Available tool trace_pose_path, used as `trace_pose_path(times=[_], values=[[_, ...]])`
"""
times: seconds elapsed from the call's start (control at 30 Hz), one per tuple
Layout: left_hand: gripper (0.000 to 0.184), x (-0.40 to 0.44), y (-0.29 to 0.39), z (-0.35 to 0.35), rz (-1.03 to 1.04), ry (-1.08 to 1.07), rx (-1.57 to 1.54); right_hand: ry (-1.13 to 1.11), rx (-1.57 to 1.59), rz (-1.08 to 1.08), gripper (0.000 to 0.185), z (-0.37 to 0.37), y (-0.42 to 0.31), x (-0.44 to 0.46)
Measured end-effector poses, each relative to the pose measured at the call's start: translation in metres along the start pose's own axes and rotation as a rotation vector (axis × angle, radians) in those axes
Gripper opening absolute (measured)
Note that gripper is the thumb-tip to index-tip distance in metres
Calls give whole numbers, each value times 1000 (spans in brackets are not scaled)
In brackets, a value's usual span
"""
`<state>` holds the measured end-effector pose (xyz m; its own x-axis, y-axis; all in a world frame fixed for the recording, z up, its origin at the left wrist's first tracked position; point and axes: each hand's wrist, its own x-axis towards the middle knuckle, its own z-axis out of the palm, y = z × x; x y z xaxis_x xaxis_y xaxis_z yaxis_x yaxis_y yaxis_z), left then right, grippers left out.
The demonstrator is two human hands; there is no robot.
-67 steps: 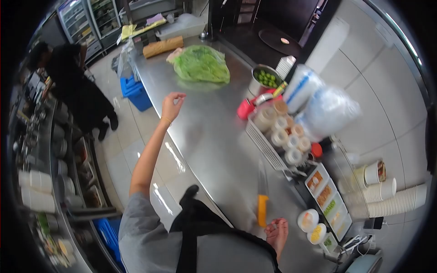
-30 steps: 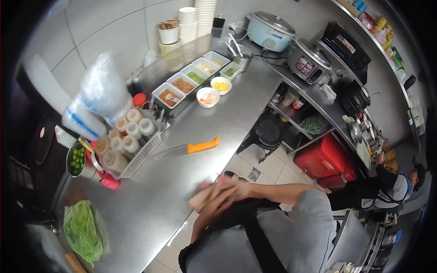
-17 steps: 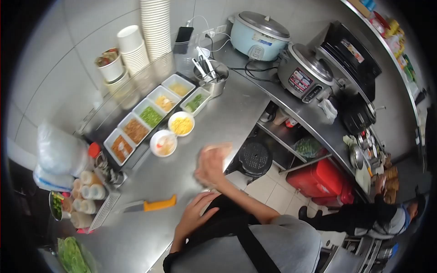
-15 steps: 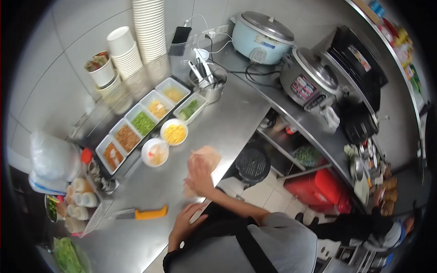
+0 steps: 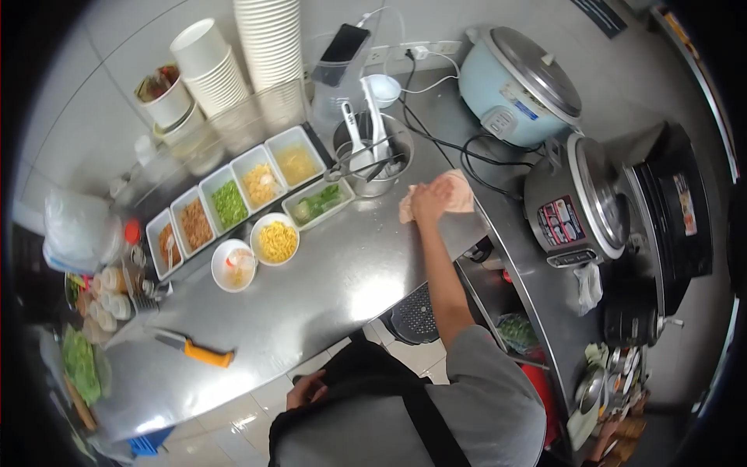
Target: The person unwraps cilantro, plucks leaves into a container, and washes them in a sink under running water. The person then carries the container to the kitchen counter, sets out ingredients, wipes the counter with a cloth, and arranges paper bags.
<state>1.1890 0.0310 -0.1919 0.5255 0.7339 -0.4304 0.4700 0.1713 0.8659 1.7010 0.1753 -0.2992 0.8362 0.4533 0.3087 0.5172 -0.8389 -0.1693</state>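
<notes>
My right hand [image 5: 432, 201] presses on a pink cloth [image 5: 461, 194] that lies on the steel counter [image 5: 327, 268], near its right end. The fingers are spread over the cloth, just right of a metal pot of utensils [image 5: 377, 173]. Low at the counter's front edge, close to my body, is my left hand [image 5: 307, 388], loosely curled and partly hidden; what it holds, if anything, cannot be seen. A knife with an orange handle [image 5: 207, 354] lies on the counter to its left.
Food trays [image 5: 228, 204] and two white bowls [image 5: 233, 265] stand along the back. A blue rice cooker [image 5: 517, 86] and a grey cooker [image 5: 572, 198] are at the right. Lettuce [image 5: 82, 362] and squeeze bottles [image 5: 109, 300] are at the left. A co-worker's arm [image 5: 603, 442] shows bottom right.
The view has turned toward the counter's right end. My right hand has carried the cloth away from my body, beside the utensil pot. My left hand has come back off the counter toward my body.
</notes>
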Motion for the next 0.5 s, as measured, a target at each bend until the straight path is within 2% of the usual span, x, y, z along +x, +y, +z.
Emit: trace_pose_path(times=[0.07,0.1,0.3,0.37,0.43,0.5], values=[[36,-1,16,0,-41,-52,2,10,81,-177,66,-12,-32,-36],[36,-5,3,3,-10,-20,-10,9,125,-273,66,-20,-46,-62],[35,-40,1,-5,-24,29,35,-66,276,-589,66,-64,-123,-201],[35,-53,-2,-7,16,49,46,-135,315,-821,65,-68,-128,-228],[35,-72,-12,-15,67,125,53,-218,431,-1163,63,-79,-130,-249],[35,-99,-34,-25,148,189,82,-419,388,-1467,63,-106,-106,-251]])
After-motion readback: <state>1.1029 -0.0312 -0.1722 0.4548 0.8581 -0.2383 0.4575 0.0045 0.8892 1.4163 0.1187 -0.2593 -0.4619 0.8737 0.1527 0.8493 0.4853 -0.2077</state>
